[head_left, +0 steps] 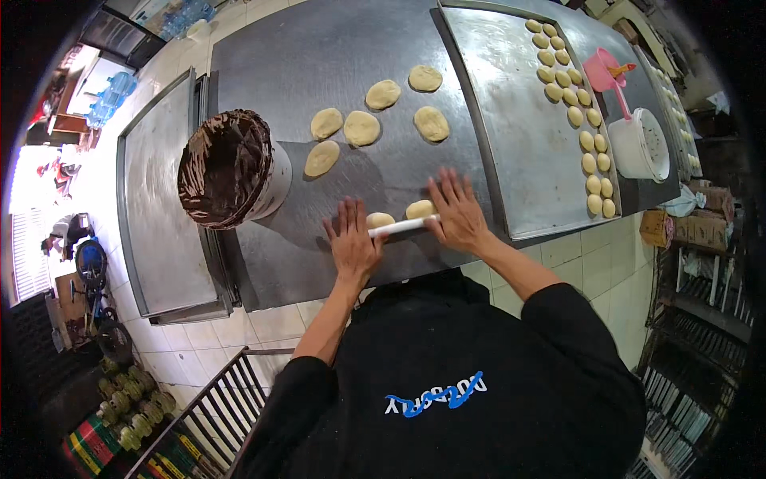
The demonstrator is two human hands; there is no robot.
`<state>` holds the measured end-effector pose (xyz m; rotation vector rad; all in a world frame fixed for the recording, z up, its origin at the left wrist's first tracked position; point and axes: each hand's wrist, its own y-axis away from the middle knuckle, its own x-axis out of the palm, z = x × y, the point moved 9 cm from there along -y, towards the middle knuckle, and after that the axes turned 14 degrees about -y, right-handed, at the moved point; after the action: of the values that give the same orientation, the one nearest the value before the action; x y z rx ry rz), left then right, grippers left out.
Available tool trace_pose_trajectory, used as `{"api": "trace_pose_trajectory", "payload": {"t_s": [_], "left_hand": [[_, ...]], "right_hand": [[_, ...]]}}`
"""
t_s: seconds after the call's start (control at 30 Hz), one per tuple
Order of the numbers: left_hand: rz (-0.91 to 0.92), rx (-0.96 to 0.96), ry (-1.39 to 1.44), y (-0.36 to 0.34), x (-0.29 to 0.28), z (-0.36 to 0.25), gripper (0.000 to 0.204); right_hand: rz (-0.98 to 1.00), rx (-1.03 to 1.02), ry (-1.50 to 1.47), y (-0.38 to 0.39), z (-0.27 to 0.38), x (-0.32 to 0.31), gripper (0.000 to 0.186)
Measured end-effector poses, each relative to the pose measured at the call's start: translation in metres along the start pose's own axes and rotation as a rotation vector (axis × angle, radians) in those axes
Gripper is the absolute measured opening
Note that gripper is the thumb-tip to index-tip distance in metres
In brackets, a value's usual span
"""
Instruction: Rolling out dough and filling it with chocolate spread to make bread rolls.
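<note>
A thin white rolling pin (403, 226) lies between my hands, close to the table's near edge. My left hand (353, 243) is at its left end, fingers stretched forward. Over its right end rests my right hand (459, 217), with the fingers also straight and spread rather than wrapped round. Just beyond the pin sit two dough pieces, the left one (380, 219) beside my left fingers and the right one (420, 209) near my right fingers. Farther off, several flattened dough rounds (362, 128) lie on the metal table (295, 64).
At left stands a white bucket (278, 180) of dark brown filling, its inside coated. A metal tray (519, 120) at right carries rows of dough balls (574, 116). Beyond it are a pink dipper (600, 70) and a white tub (629, 152). Another tray (159, 199) stands far left.
</note>
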<state>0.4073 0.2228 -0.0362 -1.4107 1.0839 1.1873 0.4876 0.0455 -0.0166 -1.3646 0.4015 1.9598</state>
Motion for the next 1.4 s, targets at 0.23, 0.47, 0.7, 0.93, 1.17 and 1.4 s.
{"api": "trace_pose_trajectory", "payload": {"t_s": [0.23, 0.47, 0.7, 0.93, 1.17, 1.4], "left_hand": [[-0.091, -0.163, -0.023, -0.092, -0.012, 0.018, 0.063], [0.165, 0.174, 0.317, 0.069, -0.01, 0.019, 0.053], [0.214, -0.287, 0.399, -0.031, -0.003, 0.012, 0.054], [0.255, -0.068, 0.554, -0.132, -0.089, -0.004, 0.033], [0.028, 0.271, -0.041, -0.335, -0.071, -0.073, 0.033], [0.163, 0.431, 0.344, -0.443, 0.046, -0.443, 0.038]], "right_hand": [[-0.239, 0.178, 0.121, -0.074, -0.05, -0.021, 0.075], [0.009, 0.033, -0.059, 0.061, 0.03, 0.006, 0.046], [-0.19, 0.612, -0.486, -0.024, -0.013, 0.008, 0.027], [-0.168, 0.914, -1.127, 0.025, -0.061, -0.064, 0.037], [-0.222, 0.685, -1.11, 0.055, -0.084, -0.052, 0.041], [-0.84, 1.213, -1.113, 0.116, -0.28, -0.124, 0.024]]}}
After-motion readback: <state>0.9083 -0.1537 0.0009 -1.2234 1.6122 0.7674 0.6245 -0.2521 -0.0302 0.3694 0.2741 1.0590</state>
